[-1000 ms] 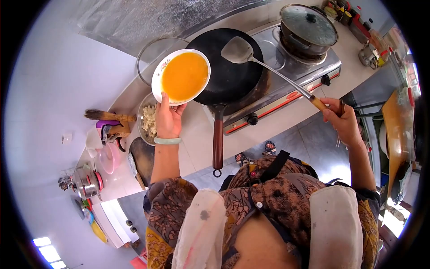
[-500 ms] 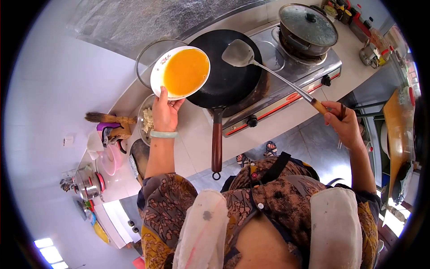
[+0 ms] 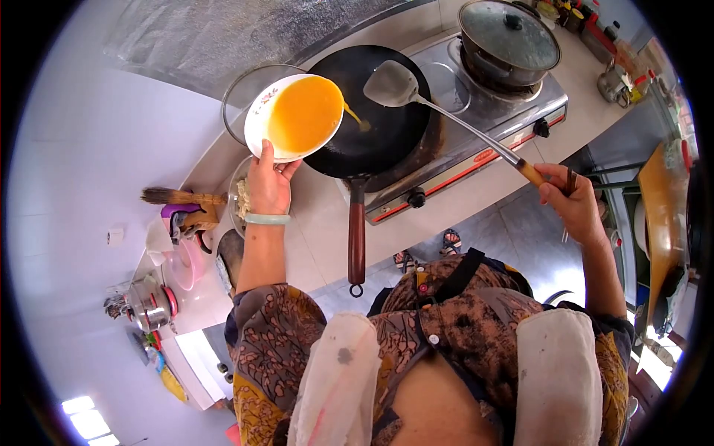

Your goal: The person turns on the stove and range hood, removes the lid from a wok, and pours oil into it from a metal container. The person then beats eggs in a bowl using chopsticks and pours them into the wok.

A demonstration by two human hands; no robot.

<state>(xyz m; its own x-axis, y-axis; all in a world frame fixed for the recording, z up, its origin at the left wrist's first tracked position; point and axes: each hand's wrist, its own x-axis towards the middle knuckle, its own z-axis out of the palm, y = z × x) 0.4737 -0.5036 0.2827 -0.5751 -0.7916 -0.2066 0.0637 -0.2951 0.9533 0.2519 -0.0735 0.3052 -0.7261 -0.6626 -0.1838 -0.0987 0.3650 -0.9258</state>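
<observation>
My left hand (image 3: 269,181) grips the near rim of a white bowl (image 3: 256,137), tilted over the left side of a black frying pan (image 3: 390,145). The bowl holds orange-yellow beaten egg (image 3: 303,115), and a thin stream of it runs off the right rim into the pan. In my right hand (image 3: 571,199) is the wooden handle end of a metal wok spatula (image 3: 390,83), its blade above the pan. Dark thin sticks, perhaps chopsticks (image 3: 570,181), are also held in that hand. The pan sits on the left burner, its brown handle (image 3: 357,234) pointing toward me.
A lidded pot (image 3: 509,48) stands on the right burner of the gas stove (image 3: 476,134). Behind the bowl is a glass lid (image 3: 236,104). A glass bowl of pale chopped food (image 3: 242,197) is beside my left wrist. A brush (image 3: 182,196) and pink basin (image 3: 186,264) lie further left.
The bowl has tipped further to the right, and egg now pours from its rim into the pan. The spatula has barely shifted.
</observation>
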